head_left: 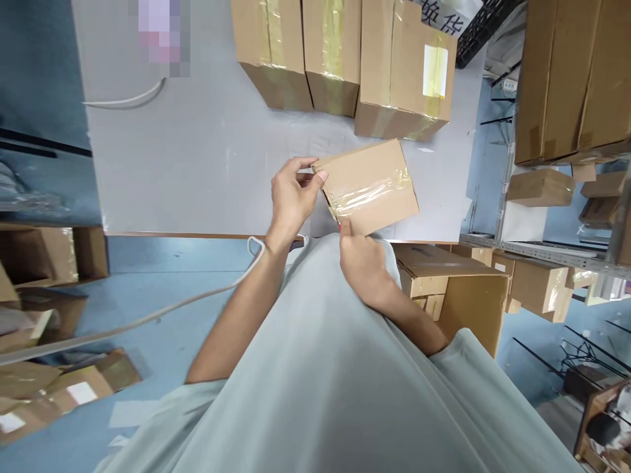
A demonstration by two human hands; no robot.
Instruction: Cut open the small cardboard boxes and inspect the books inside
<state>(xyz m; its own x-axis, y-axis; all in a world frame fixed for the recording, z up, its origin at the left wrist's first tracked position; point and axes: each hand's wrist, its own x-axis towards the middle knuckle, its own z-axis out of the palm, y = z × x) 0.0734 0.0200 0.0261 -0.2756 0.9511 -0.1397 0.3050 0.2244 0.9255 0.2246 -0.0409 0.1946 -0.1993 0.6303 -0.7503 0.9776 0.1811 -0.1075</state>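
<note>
A small brown cardboard box (374,177) with shiny clear tape across its top lies tilted near the front edge of the white table. My left hand (294,194) grips the box's left upper corner between thumb and fingers. At the lower left corner is my right hand (362,259), its fingers curled and one fingertip against the box edge. A tiny bit of red shows at that fingertip; what it belongs to is too small to tell.
Three taped cartons (332,52) stand at the table's back, beside a black crate (486,29). A white cable (197,303) crosses on the left. An open carton (473,302) sits below the table at right, near shelving (552,256).
</note>
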